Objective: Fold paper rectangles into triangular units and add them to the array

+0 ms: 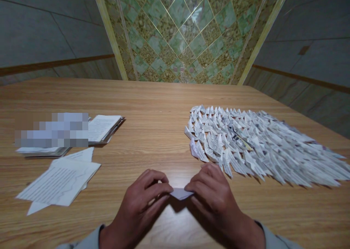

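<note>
Between my two hands, just above the table, is a small folded piece of paper [181, 193], pale and pointed at its lower edge. My left hand [147, 192] pinches its left end between thumb and fingers. At the right end, my right hand [210, 188] grips it the same way, fingers curled. The paper's ends are hidden under the fingertips. To the right lie many folded paper boats [218, 143] in dense rows, made of printed paper; the nearest ones are just beyond my right hand.
Loose printed sheets [60, 181] overlap on the wooden table [153, 125] at left. Behind them sit a stack of printed pages [105, 128] and another stack [43, 152], partly blurred out. A tiled wall [180, 41] rises beyond the far table edge.
</note>
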A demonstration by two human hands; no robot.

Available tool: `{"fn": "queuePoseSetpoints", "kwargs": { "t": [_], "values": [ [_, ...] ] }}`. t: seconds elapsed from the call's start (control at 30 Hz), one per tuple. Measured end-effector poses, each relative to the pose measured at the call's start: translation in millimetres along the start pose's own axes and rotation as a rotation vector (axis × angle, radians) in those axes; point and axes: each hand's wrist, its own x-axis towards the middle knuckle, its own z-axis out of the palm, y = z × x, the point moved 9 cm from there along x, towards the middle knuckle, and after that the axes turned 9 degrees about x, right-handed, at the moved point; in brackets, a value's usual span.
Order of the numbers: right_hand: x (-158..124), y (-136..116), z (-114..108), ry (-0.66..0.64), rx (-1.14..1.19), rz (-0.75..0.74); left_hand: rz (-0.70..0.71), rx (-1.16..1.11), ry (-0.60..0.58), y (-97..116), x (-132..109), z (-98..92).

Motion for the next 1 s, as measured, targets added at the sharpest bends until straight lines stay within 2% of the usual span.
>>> {"fn": "queuePoseSetpoints", "kwargs": {
  "t": [0.1,0.27,0.33,0.43,0.6,0.7,0.87,1.0],
  "values": [
    [-0.5,-7.5,7.6,-0.054,-0.124,-0.087,0.062,0.087,-0.086,7.3,-1.9,12.2],
    [-7.8,-2.1,30.7,-0.242,-0.187,-0.115,0.122,0.193,-0.262,8.5,-12.2,37.3],
    [-11.4,4.3,37.4,-0.331,-0.168,-0.072,0.122,0.201,-0.313,7.2,-16.4,42.7],
    [-16.9,18.4,41.4,-0.441,-0.061,0.078,0.089,0.177,-0.333,5.4,-18.9,43.1],
    [-19.9,38.7,33.1,-0.397,0.15,0.33,0.067,0.129,-0.284,9.0,-16.4,37.2],
    [-21.5,49.5,32.5,-0.363,0.15,0.448,0.017,0.114,-0.285,5.6,-15.4,37.4],
    [-21.4,58.1,34.8,-0.294,-0.005,0.494,-0.121,0.162,-0.305,-10.4,-20.3,41.0],
    [-22.2,58.0,40.5,-0.28,-0.047,0.497,-0.169,0.207,-0.211,-19.3,-24.2,35.2]
  ]
}}
